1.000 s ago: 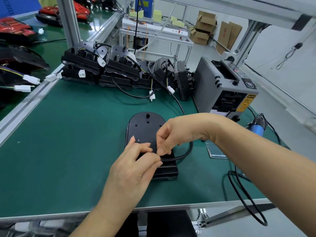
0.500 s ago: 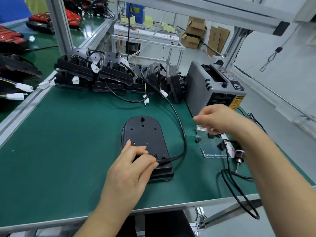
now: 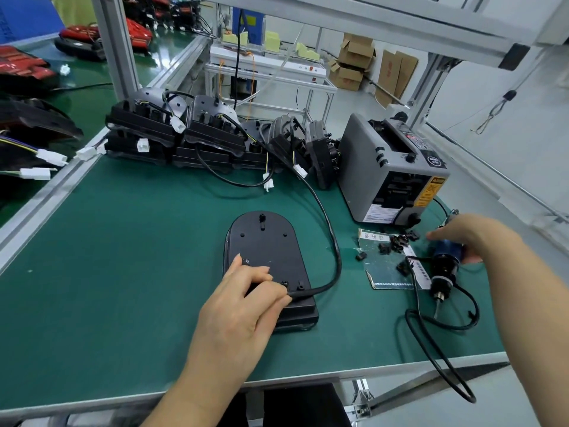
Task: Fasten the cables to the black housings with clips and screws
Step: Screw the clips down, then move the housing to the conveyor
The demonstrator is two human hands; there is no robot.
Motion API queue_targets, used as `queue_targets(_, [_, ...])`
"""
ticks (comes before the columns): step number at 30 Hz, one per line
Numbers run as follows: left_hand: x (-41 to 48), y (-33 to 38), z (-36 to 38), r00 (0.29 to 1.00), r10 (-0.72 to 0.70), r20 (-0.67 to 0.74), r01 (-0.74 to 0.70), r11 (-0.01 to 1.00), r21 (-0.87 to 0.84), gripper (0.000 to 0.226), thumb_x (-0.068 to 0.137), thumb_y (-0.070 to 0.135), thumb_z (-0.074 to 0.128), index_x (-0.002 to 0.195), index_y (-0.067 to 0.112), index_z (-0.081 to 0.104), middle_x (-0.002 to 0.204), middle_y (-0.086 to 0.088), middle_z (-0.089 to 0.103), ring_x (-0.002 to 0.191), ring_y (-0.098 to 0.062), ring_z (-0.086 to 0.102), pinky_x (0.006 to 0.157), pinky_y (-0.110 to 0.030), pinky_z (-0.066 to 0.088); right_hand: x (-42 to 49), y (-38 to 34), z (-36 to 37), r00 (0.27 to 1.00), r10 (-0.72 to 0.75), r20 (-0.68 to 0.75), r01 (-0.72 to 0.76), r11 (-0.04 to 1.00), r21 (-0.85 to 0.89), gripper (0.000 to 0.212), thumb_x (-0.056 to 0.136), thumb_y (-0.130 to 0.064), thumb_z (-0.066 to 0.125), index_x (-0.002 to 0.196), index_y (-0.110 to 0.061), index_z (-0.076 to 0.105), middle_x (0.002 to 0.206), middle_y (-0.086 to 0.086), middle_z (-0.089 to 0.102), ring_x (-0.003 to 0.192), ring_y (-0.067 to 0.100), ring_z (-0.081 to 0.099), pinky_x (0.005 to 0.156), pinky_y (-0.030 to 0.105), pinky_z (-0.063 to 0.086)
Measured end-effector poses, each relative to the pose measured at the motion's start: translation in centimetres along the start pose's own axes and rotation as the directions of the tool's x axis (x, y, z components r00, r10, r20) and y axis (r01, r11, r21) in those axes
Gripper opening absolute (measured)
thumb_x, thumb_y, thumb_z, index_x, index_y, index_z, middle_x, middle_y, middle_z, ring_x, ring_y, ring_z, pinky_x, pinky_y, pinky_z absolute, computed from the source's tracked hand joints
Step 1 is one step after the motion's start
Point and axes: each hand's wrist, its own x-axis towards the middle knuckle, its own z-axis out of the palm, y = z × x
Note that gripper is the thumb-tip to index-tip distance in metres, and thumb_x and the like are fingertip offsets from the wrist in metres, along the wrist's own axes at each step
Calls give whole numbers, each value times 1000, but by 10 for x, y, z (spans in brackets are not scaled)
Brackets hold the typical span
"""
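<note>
The left hand (image 3: 243,306) pinched the cable (image 3: 338,266) against the black housing (image 3: 264,251) to keep it seated; the right hand (image 3: 474,238) wrapped its fingers round the electric screwdriver (image 3: 443,266).

Matt black plastic housing (image 3: 264,257); smooth green mat (image 3: 123,257); aluminium frame (image 3: 114,47).
</note>
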Motion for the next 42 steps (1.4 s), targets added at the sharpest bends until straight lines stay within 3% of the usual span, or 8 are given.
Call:
queue_targets(4, [0,0,0,1000,8,-4,-8,1000,0,24,88,28,54,80,11,69,85,2,57,92,-11,62,106,-47,40,3,5,0,1000,12,27,-14,997,81,43,79,-26,76,101,0,48,97,25,63,89,40,67,84,51,54])
queue_targets(9, [0,-1,1,1000,15,-16,-15,1000,-10,22,88,28,55,80,12,68,85,3,56,92,-10,61,105,-47,41,2,17,-9,992,22,123,-55,961,272,50,75,-17,78,110,0,48,103,27,61,86,39,65,85,50,54])
queue_targets(13, [-1,-2,2,1000,10,-24,-10,1000,-20,21,88,28,55,81,13,68,85,3,56,93,-9,61,107,-44,38,-15,32,-22,981,-35,189,-75,836,544,58,65,-27,77,111,-5,50,85,19,61,57,26,64,52,32,56])
queue_targets(18, [0,-3,2,1000,10,-26,-10,1000,-16,22,88,28,55,80,13,69,85,3,56,92,-9,61,108,-42,37,-38,40,-18,973,-187,136,-72,314,947,32,78,-38,67,98,-17,53,65,1,61,51,14,60,51,30,56])
queue_targets(23, [0,-1,1,1000,5,-12,-5,1000,-18,22,89,28,55,81,14,68,84,3,55,93,-9,61,107,-43,38,-70,17,-9,947,-320,-14,-37,-153,987,27,82,-25,61,96,-9,45,78,2,56,62,15,64,58,25,56])
queue_targets(28, [-1,-2,1,1000,5,-13,-5,1000,-10,22,89,28,55,81,13,68,85,3,56,92,-8,60,107,-43,39,-103,-23,-4,880,-475,26,-83,-100,992,17,80,-8,57,96,-7,50,73,0,58,56,8,58,54,22,52])
queue_targets(34, [0,-1,2,1000,13,-25,-13,1000,9,22,89,27,55,80,12,69,85,2,57,92,-10,61,104,-47,42,-129,-59,1,776,-627,62,-22,71,997,37,65,-11,58,102,-5,57,84,5,62,75,21,66,73,40,57])
queue_targets(42, [0,0,1,1000,4,-21,-4,1000,18,22,88,27,56,80,11,70,84,1,58,92,-12,62,103,-48,42,-130,-84,20,790,-535,-299,380,44,924,16,84,-13,60,97,-15,50,100,9,70,79,25,71,60,30,55])
